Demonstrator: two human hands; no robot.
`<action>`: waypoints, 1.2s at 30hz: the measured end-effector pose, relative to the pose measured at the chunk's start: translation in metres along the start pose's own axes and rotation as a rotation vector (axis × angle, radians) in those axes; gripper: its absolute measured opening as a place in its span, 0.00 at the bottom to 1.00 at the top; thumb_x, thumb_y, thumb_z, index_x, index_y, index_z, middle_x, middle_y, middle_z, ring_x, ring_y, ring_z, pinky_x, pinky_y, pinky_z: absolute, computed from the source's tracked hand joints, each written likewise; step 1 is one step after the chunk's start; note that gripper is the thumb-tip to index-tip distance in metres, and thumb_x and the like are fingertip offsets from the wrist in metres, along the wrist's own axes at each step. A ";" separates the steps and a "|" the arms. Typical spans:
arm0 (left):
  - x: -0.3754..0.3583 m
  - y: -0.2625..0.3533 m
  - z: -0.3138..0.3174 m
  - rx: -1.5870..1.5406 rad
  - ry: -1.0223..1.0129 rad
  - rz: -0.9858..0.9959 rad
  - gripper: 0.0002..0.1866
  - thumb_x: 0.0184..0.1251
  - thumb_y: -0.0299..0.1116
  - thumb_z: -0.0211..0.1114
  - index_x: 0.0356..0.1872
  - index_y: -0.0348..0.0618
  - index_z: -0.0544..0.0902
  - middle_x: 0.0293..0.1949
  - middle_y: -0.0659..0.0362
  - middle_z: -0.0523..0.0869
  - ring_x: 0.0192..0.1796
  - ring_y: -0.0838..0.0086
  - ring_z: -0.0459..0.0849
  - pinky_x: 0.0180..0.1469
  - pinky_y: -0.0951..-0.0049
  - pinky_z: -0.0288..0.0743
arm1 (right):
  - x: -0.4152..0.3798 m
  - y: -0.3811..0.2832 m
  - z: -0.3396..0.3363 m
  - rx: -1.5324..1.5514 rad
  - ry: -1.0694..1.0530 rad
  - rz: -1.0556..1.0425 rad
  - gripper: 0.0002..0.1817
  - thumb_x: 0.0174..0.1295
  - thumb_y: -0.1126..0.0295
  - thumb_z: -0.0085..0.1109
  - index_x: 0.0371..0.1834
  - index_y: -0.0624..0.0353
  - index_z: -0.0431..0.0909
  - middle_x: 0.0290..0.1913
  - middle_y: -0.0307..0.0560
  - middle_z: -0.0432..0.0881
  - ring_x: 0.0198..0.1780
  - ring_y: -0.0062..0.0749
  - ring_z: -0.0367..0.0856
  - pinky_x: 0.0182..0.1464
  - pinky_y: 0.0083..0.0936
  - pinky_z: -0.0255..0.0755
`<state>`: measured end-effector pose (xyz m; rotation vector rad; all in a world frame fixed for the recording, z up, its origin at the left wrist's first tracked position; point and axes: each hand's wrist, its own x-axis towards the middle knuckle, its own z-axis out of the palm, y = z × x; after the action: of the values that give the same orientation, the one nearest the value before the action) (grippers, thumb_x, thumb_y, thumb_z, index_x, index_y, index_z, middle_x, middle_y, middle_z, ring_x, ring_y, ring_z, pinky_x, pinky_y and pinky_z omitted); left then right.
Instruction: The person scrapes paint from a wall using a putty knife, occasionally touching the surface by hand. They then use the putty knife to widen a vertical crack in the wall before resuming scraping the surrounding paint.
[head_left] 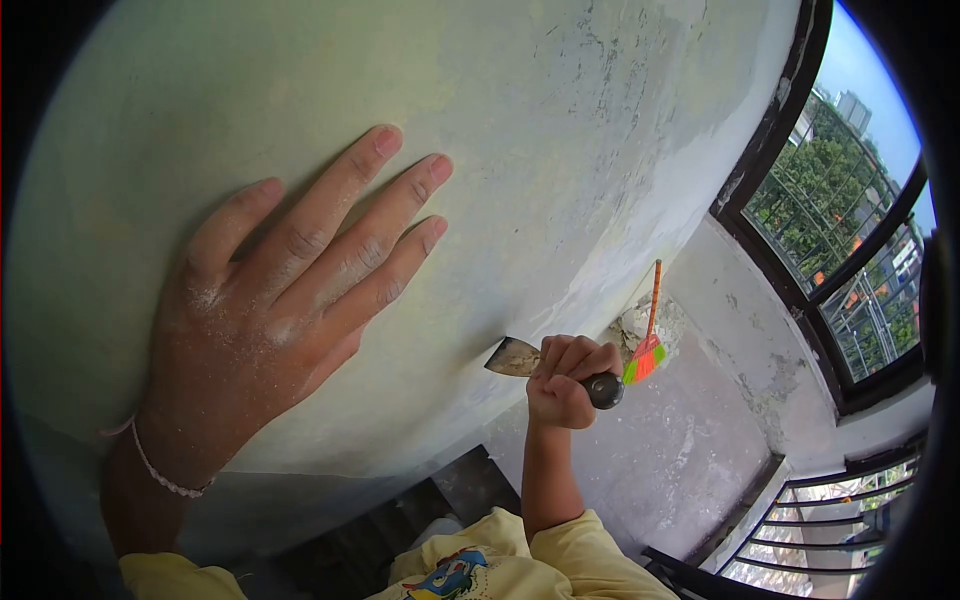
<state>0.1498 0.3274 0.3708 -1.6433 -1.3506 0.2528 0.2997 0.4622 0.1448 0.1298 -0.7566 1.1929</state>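
My left hand (290,260) lies with fingers spread against the pale green wall (480,130), and whitish dust coats its knuckles and back. My right hand (572,378), lower and to the right, is wrapped round the dark handle of a putty knife (515,357). The knife's worn metal blade points left, close to the wall; whether its edge touches cannot be made out. Dark scuffs and cracked patches mark the wall's upper right part.
A broom (650,340) with an orange handle and green-orange bristles leans in the far corner. Dark-framed windows (820,290) with bars stand at right. Below lie dusty grey floor (660,450), dark steps (390,530) and a railing (800,545).
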 end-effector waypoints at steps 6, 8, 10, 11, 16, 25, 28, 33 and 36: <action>-0.001 0.002 0.006 0.022 0.031 -0.011 0.27 0.56 0.39 0.71 0.60 0.69 0.81 0.72 0.75 0.72 0.76 0.75 0.65 0.69 0.66 0.57 | -0.007 -0.025 0.017 0.101 0.003 -0.145 0.13 0.36 0.81 0.56 0.19 0.56 0.60 0.12 0.40 0.63 0.12 0.22 0.55 0.19 0.23 0.49; -0.003 0.004 0.005 0.003 0.037 -0.005 0.27 0.56 0.39 0.71 0.60 0.69 0.82 0.72 0.75 0.72 0.76 0.75 0.65 0.70 0.66 0.56 | -0.019 0.018 0.003 -0.179 0.147 0.076 0.14 0.36 0.82 0.57 0.19 0.57 0.60 0.12 0.39 0.62 0.13 0.22 0.55 0.19 0.24 0.49; -0.004 0.004 0.004 0.037 -0.024 0.041 0.27 0.59 0.40 0.69 0.63 0.68 0.79 0.73 0.75 0.71 0.76 0.75 0.64 0.70 0.67 0.56 | -0.017 0.023 -0.001 -0.237 0.100 0.065 0.12 0.36 0.82 0.55 0.19 0.57 0.61 0.13 0.38 0.61 0.13 0.22 0.55 0.20 0.24 0.49; -0.006 0.005 0.004 0.045 -0.018 0.043 0.27 0.59 0.40 0.69 0.63 0.68 0.79 0.73 0.75 0.71 0.76 0.75 0.64 0.70 0.67 0.56 | -0.017 0.016 -0.006 -0.139 0.115 0.033 0.12 0.36 0.81 0.54 0.19 0.57 0.60 0.13 0.39 0.61 0.13 0.22 0.55 0.19 0.24 0.49; -0.024 0.023 0.020 0.188 -0.169 0.368 0.26 0.70 0.44 0.56 0.70 0.62 0.73 0.78 0.70 0.63 0.78 0.73 0.60 0.73 0.64 0.56 | -0.008 -0.018 0.008 0.012 0.116 -0.172 0.12 0.36 0.79 0.53 0.20 0.55 0.58 0.11 0.38 0.60 0.10 0.22 0.53 0.16 0.20 0.52; -0.033 0.031 0.031 0.373 -0.173 0.589 0.28 0.72 0.43 0.54 0.73 0.58 0.69 0.79 0.67 0.59 0.79 0.72 0.57 0.77 0.58 0.44 | -0.005 -0.029 0.013 0.055 0.098 -0.196 0.13 0.36 0.80 0.52 0.21 0.54 0.58 0.12 0.39 0.61 0.11 0.22 0.54 0.17 0.22 0.48; -0.037 0.035 0.031 0.359 -0.167 0.583 0.28 0.72 0.43 0.54 0.73 0.59 0.69 0.79 0.67 0.59 0.79 0.72 0.57 0.77 0.57 0.44 | -0.020 0.029 -0.004 -0.283 0.137 0.001 0.12 0.35 0.79 0.49 0.20 0.56 0.56 0.12 0.39 0.57 0.11 0.22 0.48 0.16 0.23 0.48; -0.033 0.033 0.033 0.377 -0.168 0.569 0.28 0.72 0.43 0.54 0.73 0.60 0.69 0.79 0.67 0.60 0.80 0.73 0.57 0.77 0.57 0.43 | -0.015 -0.013 -0.001 0.035 0.203 -0.116 0.14 0.36 0.80 0.54 0.19 0.55 0.57 0.12 0.39 0.60 0.12 0.23 0.52 0.17 0.22 0.51; -0.034 0.033 0.031 0.354 -0.190 0.603 0.27 0.72 0.43 0.53 0.72 0.60 0.70 0.79 0.67 0.59 0.80 0.72 0.57 0.77 0.56 0.43 | -0.015 -0.013 0.012 0.037 0.114 -0.195 0.13 0.37 0.81 0.53 0.19 0.55 0.58 0.12 0.39 0.61 0.11 0.23 0.55 0.17 0.22 0.52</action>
<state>0.1384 0.3169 0.3161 -1.7067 -0.8417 0.9664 0.3030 0.4398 0.1491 0.1609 -0.6080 1.0201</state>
